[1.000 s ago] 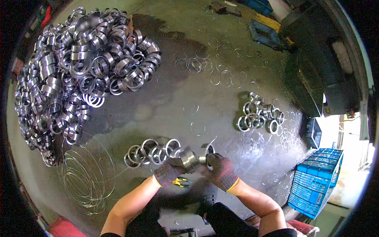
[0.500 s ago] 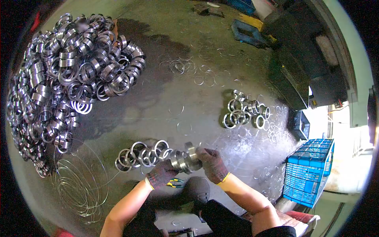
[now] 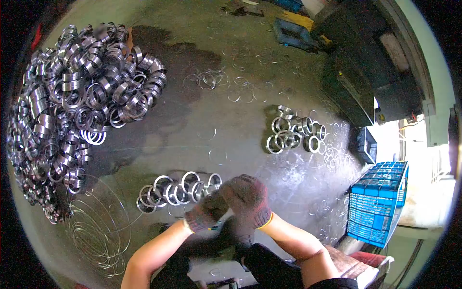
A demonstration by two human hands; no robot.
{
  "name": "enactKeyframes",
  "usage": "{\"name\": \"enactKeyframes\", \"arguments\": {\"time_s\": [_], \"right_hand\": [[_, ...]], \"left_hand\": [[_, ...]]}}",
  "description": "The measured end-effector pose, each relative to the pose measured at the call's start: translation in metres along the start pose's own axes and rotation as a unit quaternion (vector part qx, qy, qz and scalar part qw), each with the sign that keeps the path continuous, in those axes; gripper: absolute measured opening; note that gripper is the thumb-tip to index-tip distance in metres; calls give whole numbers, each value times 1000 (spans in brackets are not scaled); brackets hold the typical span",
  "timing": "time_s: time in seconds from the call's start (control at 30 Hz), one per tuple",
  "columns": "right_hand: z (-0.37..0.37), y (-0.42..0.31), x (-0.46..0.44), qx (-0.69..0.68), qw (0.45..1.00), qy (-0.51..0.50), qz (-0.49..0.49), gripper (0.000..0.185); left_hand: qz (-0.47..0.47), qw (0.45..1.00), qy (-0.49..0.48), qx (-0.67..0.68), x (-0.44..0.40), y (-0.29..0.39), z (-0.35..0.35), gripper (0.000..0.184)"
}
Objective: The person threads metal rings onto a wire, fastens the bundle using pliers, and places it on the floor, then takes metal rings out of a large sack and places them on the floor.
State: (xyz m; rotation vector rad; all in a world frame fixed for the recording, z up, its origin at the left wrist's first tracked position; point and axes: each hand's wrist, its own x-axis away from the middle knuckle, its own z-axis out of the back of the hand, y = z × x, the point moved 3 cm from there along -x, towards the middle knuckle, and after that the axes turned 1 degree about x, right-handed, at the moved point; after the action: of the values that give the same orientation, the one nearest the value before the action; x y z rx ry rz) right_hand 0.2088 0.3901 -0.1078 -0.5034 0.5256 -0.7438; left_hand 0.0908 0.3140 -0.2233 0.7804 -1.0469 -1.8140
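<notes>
My left hand (image 3: 208,212) and my right hand (image 3: 246,196), both in dark knitted gloves, meet at the lower middle, in front of my knees. Their fingers are blurred and overlap, so whatever they hold is hidden. Just beyond my left hand lies a row of shiny metal rings (image 3: 166,190), leaning on one another on the floor. The ring at the row's right end (image 3: 214,181) is nearest to my hands. Pliers (image 3: 217,225) show partly below my left hand.
A large heap of metal rings (image 3: 72,86) fills the upper left, with coiled wire (image 3: 98,236) below it. Several rings (image 3: 288,137) stand right of centre. A blue crate (image 3: 373,207) is at the right. Thin wire loops (image 3: 209,79) lie farther back.
The metal rings seen between my hands half a second ago no longer show there. My right hand has come over to my left hand. The view has shifted slightly.
</notes>
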Motion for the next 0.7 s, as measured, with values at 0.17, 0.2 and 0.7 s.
{"name": "enactKeyframes", "arguments": {"time_s": [0.17,0.2,0.7], "right_hand": [[21,102,21,-209,913,117,-329,33],[26,145,33,8,924,12,-382,30],[15,238,27,332,838,-179,-395,37]], "left_hand": [[166,895,13,413,-16,-4,-14,23],[155,873,43,460,-16,-14,-17,23],[245,888,3,390,-19,-2,-8,25]]}}
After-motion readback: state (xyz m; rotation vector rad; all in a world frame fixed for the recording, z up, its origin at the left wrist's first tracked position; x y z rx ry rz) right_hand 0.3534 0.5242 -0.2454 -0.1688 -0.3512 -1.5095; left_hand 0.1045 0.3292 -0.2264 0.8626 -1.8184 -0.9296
